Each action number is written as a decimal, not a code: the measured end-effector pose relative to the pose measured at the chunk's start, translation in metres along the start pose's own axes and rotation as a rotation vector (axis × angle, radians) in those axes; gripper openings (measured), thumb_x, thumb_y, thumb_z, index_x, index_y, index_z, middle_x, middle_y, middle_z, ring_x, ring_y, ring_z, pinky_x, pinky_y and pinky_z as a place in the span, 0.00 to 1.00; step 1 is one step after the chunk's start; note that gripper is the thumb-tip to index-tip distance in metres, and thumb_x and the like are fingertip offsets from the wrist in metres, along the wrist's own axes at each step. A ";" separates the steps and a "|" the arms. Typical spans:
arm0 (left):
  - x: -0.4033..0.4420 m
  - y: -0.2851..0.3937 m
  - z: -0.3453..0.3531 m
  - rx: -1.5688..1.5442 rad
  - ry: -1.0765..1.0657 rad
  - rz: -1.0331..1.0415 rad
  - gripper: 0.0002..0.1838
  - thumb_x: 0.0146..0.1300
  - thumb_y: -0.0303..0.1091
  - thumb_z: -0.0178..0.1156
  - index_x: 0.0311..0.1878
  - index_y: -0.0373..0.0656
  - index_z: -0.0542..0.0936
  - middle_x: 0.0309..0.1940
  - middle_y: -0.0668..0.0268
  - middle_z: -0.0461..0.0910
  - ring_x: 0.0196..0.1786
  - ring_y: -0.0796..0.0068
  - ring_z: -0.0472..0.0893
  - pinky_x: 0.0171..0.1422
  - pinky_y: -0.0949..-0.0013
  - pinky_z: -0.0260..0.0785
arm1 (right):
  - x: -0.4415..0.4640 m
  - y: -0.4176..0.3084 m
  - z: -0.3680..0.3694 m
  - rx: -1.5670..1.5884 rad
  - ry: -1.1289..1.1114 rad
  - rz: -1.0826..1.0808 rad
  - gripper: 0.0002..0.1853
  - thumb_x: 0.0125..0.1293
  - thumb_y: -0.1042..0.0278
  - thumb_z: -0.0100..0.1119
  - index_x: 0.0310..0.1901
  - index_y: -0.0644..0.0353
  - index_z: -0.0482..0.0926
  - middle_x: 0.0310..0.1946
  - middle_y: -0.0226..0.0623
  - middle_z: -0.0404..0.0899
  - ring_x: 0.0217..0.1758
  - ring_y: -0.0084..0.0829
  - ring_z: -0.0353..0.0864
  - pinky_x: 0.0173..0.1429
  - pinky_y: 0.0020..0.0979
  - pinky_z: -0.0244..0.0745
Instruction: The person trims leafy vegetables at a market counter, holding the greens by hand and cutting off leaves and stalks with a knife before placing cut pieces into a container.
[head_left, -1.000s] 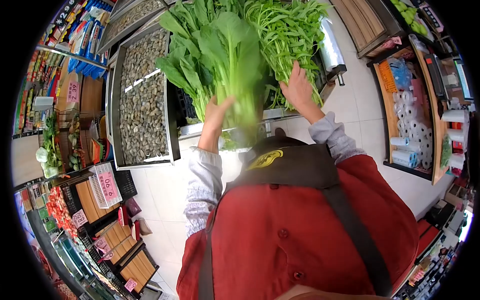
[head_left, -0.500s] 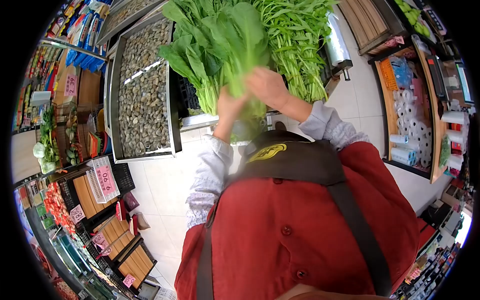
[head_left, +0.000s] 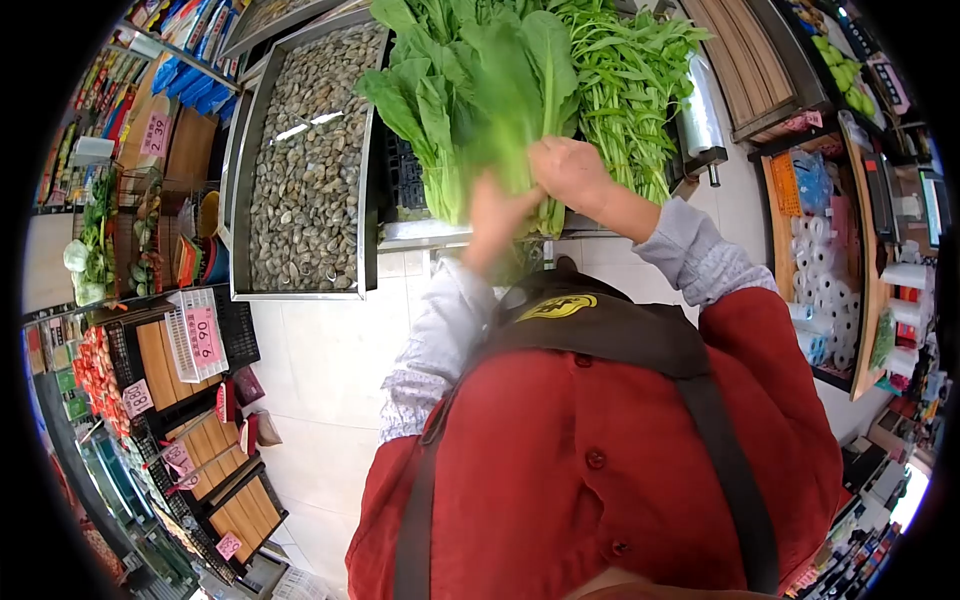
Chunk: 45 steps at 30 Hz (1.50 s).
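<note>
Greens [head_left: 552, 80] first: where are they exactly?

Top middle, right in front of the person, leaves pointing away and stem ends toward the body. Right hand [head_left: 572, 178] is curled tight round the stems of one bunch, with the ends poking out below the fist.

Ok, and the other one?

Left hand [head_left: 497, 218] is just beside it, low by the stems, but it's a blurry mess tbh. Can't tell if its fingers are closed on anything. Some leaves above it are smeared too. Both arms are in pale sleeves [head_left: 425, 345].

What's around all that?

More bunches [head_left: 425, 115] that look alike lie just to the left. On the right there's a heap of thin-leaf veg [head_left: 632, 100], then a film roll [head_left: 703, 108] past that. Left of the bunches you get a bit of black crate [head_left: 405, 180], then a metal tray [head_left: 369, 220] loaded with shellfish [head_left: 305, 190].

And further out?

Pale floor tiles [head_left: 320, 380] below the tray. Far right, a shelf [head_left: 872, 315] with white rolls [head_left: 825, 265] and an orange basket [head_left: 783, 185]. Far left, a pink 9.90 tag [head_left: 205, 335], blue packs [head_left: 195, 88] up top.
</note>
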<state>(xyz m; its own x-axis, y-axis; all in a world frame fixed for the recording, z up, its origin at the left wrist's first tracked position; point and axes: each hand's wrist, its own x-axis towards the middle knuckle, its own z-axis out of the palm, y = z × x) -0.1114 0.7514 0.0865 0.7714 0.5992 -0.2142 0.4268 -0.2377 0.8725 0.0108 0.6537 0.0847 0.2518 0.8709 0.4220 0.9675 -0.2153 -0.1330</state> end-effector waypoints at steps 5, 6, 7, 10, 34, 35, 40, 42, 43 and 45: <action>0.001 -0.001 0.012 0.152 0.086 -0.028 0.48 0.42 0.57 0.70 0.62 0.32 0.70 0.55 0.44 0.75 0.58 0.51 0.76 0.61 0.59 0.69 | 0.001 0.001 -0.010 0.001 -0.030 0.038 0.06 0.55 0.69 0.58 0.27 0.59 0.71 0.23 0.40 0.73 0.27 0.42 0.78 0.30 0.38 0.75; 0.001 0.000 0.013 0.196 0.116 -0.034 0.48 0.42 0.57 0.70 0.62 0.32 0.69 0.56 0.44 0.74 0.59 0.51 0.76 0.62 0.59 0.68 | 0.002 0.001 -0.013 -0.003 -0.028 0.033 0.06 0.55 0.69 0.58 0.27 0.59 0.71 0.23 0.40 0.73 0.27 0.42 0.78 0.30 0.38 0.75; 0.000 0.001 0.014 0.181 0.098 -0.033 0.49 0.43 0.57 0.69 0.63 0.33 0.68 0.57 0.45 0.73 0.59 0.51 0.75 0.63 0.59 0.68 | 0.002 0.002 -0.015 -0.002 -0.020 0.037 0.05 0.54 0.69 0.58 0.28 0.59 0.72 0.24 0.40 0.74 0.27 0.42 0.78 0.30 0.38 0.74; -0.002 0.003 0.020 0.224 0.215 0.065 0.45 0.41 0.54 0.75 0.57 0.32 0.70 0.47 0.45 0.76 0.50 0.50 0.78 0.53 0.56 0.72 | -0.001 0.006 -0.022 0.064 0.000 0.042 0.04 0.54 0.69 0.58 0.29 0.59 0.73 0.25 0.39 0.75 0.27 0.42 0.78 0.31 0.39 0.74; -0.004 -0.003 -0.007 0.123 0.082 0.128 0.35 0.50 0.47 0.69 0.52 0.27 0.73 0.46 0.44 0.78 0.47 0.53 0.81 0.50 0.58 0.74 | 0.000 -0.011 -0.006 0.475 -0.132 0.294 0.10 0.56 0.63 0.53 0.30 0.63 0.74 0.29 0.48 0.76 0.33 0.51 0.77 0.37 0.45 0.72; -0.006 0.004 -0.012 0.031 0.017 0.104 0.37 0.49 0.48 0.70 0.53 0.25 0.72 0.48 0.44 0.78 0.48 0.53 0.81 0.50 0.58 0.74 | -0.001 -0.012 -0.010 0.478 -0.236 0.348 0.12 0.57 0.61 0.53 0.31 0.63 0.74 0.30 0.50 0.78 0.35 0.52 0.78 0.38 0.46 0.72; 0.007 -0.023 -0.002 0.192 0.198 0.254 0.40 0.45 0.50 0.72 0.54 0.25 0.72 0.42 0.47 0.81 0.44 0.55 0.82 0.49 0.59 0.75 | -0.009 -0.013 -0.017 0.309 -0.444 0.515 0.11 0.55 0.59 0.56 0.32 0.58 0.78 0.32 0.46 0.81 0.37 0.49 0.81 0.40 0.48 0.73; 0.007 -0.020 -0.008 0.005 -0.005 0.024 0.52 0.40 0.54 0.74 0.60 0.22 0.68 0.49 0.42 0.79 0.51 0.55 0.81 0.57 0.63 0.72 | -0.021 -0.011 -0.021 0.225 -0.413 0.367 0.11 0.57 0.59 0.56 0.34 0.57 0.78 0.32 0.44 0.81 0.37 0.48 0.80 0.41 0.47 0.73; 0.010 -0.026 -0.005 -0.016 -0.004 0.018 0.51 0.39 0.54 0.75 0.59 0.22 0.68 0.45 0.45 0.81 0.47 0.58 0.83 0.53 0.65 0.74 | -0.028 -0.008 -0.020 0.227 -0.417 0.371 0.11 0.57 0.59 0.56 0.34 0.57 0.78 0.32 0.44 0.81 0.37 0.48 0.80 0.41 0.47 0.73; 0.011 -0.028 -0.004 0.029 -0.001 0.009 0.51 0.39 0.54 0.75 0.59 0.22 0.69 0.44 0.46 0.82 0.46 0.59 0.83 0.53 0.66 0.74 | -0.046 -0.001 -0.015 0.300 -0.363 0.246 0.12 0.59 0.61 0.56 0.39 0.59 0.77 0.38 0.40 0.81 0.47 0.44 0.76 0.50 0.41 0.72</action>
<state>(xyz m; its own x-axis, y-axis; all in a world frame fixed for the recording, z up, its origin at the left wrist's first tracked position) -0.1167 0.7679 0.0614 0.7758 0.5964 -0.2062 0.4333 -0.2658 0.8612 -0.0010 0.6071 0.0791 0.3941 0.9189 0.0153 0.8178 -0.3430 -0.4622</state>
